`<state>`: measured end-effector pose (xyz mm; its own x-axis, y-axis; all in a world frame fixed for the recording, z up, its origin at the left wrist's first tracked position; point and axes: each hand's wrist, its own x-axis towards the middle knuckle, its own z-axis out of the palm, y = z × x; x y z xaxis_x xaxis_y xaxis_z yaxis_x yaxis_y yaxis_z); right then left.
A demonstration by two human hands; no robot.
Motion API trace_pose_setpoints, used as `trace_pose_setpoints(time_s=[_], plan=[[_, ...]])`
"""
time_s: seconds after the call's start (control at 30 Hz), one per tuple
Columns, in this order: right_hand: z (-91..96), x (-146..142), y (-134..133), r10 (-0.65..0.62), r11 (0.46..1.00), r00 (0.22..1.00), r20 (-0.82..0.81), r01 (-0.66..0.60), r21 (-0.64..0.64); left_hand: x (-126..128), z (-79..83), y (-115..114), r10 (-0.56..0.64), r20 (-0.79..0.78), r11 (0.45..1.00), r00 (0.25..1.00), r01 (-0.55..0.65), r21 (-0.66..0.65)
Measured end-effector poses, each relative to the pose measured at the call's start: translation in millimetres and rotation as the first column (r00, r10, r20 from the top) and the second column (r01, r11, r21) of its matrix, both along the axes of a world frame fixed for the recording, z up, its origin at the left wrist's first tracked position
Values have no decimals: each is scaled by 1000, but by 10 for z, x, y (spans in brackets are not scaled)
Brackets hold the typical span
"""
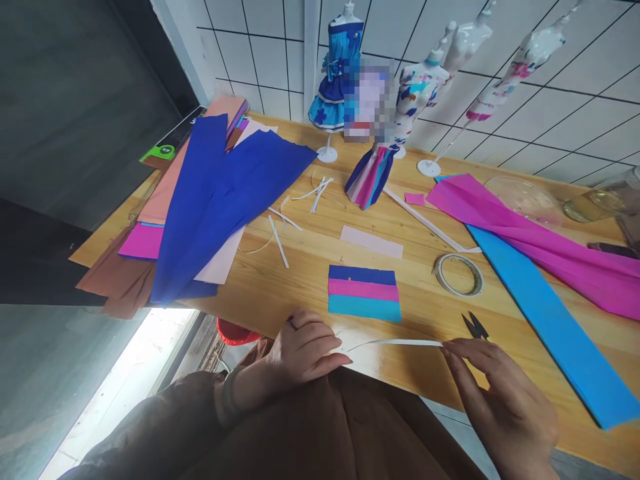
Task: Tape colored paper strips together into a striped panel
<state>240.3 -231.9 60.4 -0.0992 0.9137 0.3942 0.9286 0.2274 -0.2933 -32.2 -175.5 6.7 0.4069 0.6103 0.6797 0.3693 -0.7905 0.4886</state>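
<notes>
My left hand rests at the near edge of the wooden table, fingers pinched on one end of a thin white strip. My right hand pinches the strip's other end, so it stretches between both hands. Just beyond the strip lies a small striped paper piece in dark blue, pink and turquoise. Small black scissors lie beside my right fingertips.
A roll of tape lies right of the striped piece. Long blue sheets cover the left side, a magenta sheet and a light-blue strip the right. Dressed mini mannequins stand at the back. White offcuts litter the middle.
</notes>
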Motion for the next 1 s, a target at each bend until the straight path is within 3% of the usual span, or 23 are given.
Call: trace_pose_setpoints(time_s=[0.37, 0.8, 1.0], plan=[[-16, -66, 37, 110, 994, 991, -78, -108, 29, 56, -9, -6, -20, -51, 998, 998, 17, -59], [-57, -82, 19, 108, 994, 991, -80, -106, 28, 57, 6, -11, -32, -90, 999, 995, 31, -13], [-66, -71, 24, 75, 997, 992, -99, -78, -19, 29, 22, -20, -51, -134, 994, 990, 38, -100]])
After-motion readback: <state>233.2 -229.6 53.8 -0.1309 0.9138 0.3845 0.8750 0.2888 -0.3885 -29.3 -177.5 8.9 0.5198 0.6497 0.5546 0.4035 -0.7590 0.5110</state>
